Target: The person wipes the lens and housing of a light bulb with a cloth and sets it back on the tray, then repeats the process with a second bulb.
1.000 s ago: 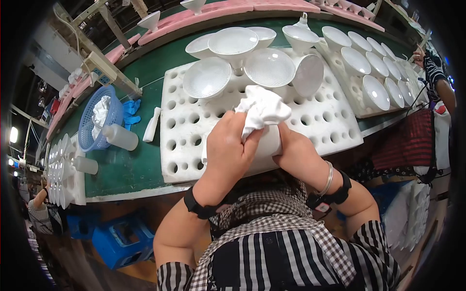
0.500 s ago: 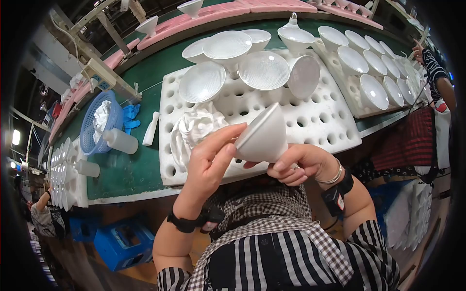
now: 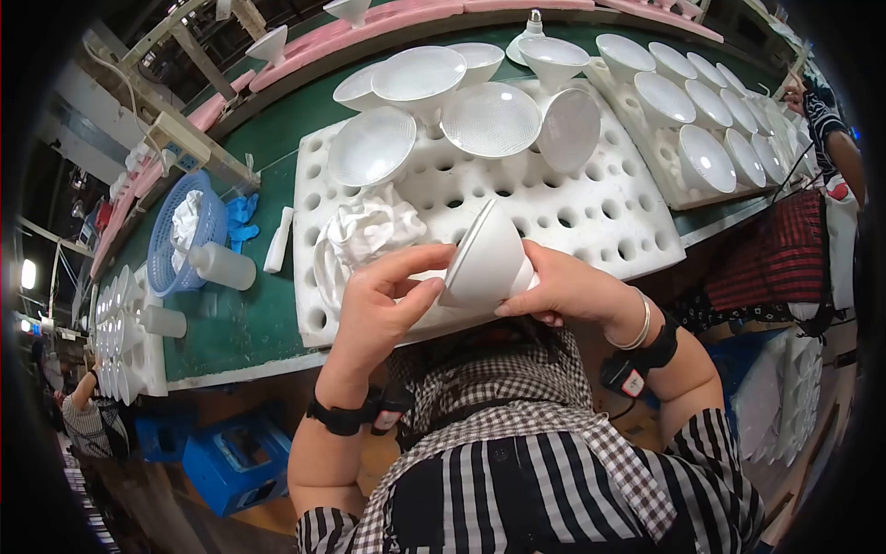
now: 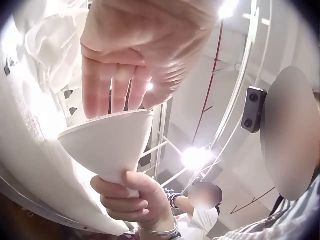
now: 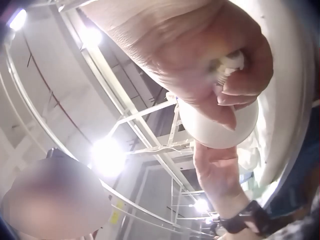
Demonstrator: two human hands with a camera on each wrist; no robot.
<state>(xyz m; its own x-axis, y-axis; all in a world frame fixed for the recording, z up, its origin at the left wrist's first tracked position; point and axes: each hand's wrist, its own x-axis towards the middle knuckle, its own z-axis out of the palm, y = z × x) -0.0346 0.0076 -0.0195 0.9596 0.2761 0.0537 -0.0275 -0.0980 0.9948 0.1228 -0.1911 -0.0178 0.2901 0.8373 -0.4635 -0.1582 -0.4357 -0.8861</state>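
Note:
My right hand (image 3: 581, 288) grips a white cone-shaped lamp bulb (image 3: 486, 257) by its narrow neck, its wide face tilted toward my left hand. Inside the curled fingers of that hand, the right wrist view shows the bulb's threaded base (image 5: 228, 70). My left hand (image 3: 374, 300) is at the wide rim; in the left wrist view its extended fingers (image 4: 120, 87) reach down to the lens face. A crumpled white cloth (image 3: 369, 231) lies on the white foam tray (image 3: 591, 208) just beyond my left hand.
Several lamp bulbs (image 3: 491, 120) stand in the far part of the foam tray, and more fill another tray (image 3: 688, 197) at right. To the left are a blue basket (image 3: 215, 217), a plastic bottle (image 3: 224, 266) and a white tube (image 3: 279, 240). Other people are at both sides.
A second ago both hands had the white cloth at the bulb; the cloth was then laid on the foam tray. The bulb has since shifted slightly left, both hands staying at it.

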